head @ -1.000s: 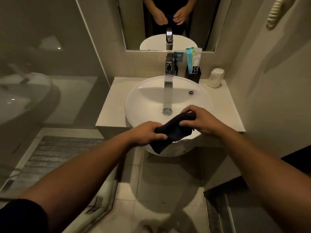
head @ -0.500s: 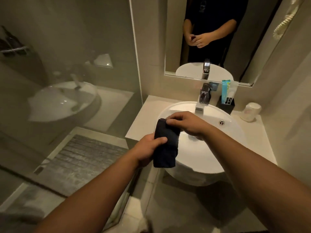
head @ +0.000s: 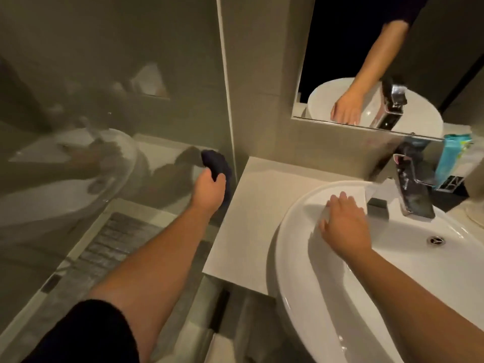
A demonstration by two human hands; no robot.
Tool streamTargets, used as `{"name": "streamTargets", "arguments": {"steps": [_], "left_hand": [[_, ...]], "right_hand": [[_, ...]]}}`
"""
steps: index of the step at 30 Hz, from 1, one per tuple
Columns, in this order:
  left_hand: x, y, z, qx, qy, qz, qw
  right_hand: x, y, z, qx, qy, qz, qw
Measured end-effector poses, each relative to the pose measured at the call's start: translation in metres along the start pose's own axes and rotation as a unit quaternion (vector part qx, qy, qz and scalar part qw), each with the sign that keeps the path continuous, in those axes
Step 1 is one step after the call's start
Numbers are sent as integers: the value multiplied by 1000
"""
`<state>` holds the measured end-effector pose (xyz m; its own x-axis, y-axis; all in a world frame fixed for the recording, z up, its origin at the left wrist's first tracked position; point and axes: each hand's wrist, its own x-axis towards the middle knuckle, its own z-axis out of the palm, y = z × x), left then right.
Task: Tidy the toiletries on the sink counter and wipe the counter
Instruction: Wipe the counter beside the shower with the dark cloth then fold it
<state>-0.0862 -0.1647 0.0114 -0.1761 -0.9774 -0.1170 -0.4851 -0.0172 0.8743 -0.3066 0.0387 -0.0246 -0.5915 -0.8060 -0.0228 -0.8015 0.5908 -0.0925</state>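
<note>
Left hand [head: 210, 186]: you've got it closed around the dark bunched cloth [head: 216, 163], fingers wrapped tight, up against the glass shower panel [head: 110, 100] just left of the counter's far left corner.
Dark cloth: off the counter right now, pressed between your palm and the glass, its own reflection showing beside it.
Right hand [head: 343, 226]: spread flat, fingers apart, holding nothing, palm down on the far left rim of the round white ceramic basin [head: 301, 271].
Pale stone counter [head: 251, 213]: a bare strip lies between your two hands, running from the wall to the near edge.
Chrome square tap [head: 411, 189]: just right of your right hand, spout reaching over the bowl.
Drain [head: 436, 240]: right of your wrist, inside the basin.
Teal toothpaste tube [head: 451, 158]: standing in a black holder [head: 453, 183] at the far right, behind the tap.
Wall mirror [head: 392, 61]: your right hand and the basin show in it.
</note>
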Motion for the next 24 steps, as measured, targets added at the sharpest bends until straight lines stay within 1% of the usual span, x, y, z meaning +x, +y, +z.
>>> {"name": "streamTargets", "arguments": {"steps": [1,3,5,7,9,10,11,12,16,20,24], "left_hand": [[21,8,12,57,3,48,997],[61,20,37,163,6,128,978],[94,24,64,239,-9,181,954],[119,15,93,308,-69,254,914],[132,-2,122,376,-168,318,854],[135,-10,134,407,-209,332,825],[135,-18,141,428,-235,337,805],[135,-23,145,436,-245,340,796],[132,-23,138,426,-265,347,792],[103,-28,123,408,-259,335,809],[50,-57,91,398,-242,317,826]], "right_hand": [[6,1,10,-30,-9,-4,999],[11,4,28,-62,-10,-12,998],[12,7,41,-65,20,-16,998],[12,7,49,-64,43,-18,997],[13,8,57,-64,60,-17,996],[14,9,59,-65,66,-18,996],[14,10,62,-67,69,-21,995],[14,10,64,-66,72,-26,995],[15,11,67,-54,76,-27,995],[13,13,67,-50,87,-34,994],[13,14,65,-62,74,-39,995]]}}
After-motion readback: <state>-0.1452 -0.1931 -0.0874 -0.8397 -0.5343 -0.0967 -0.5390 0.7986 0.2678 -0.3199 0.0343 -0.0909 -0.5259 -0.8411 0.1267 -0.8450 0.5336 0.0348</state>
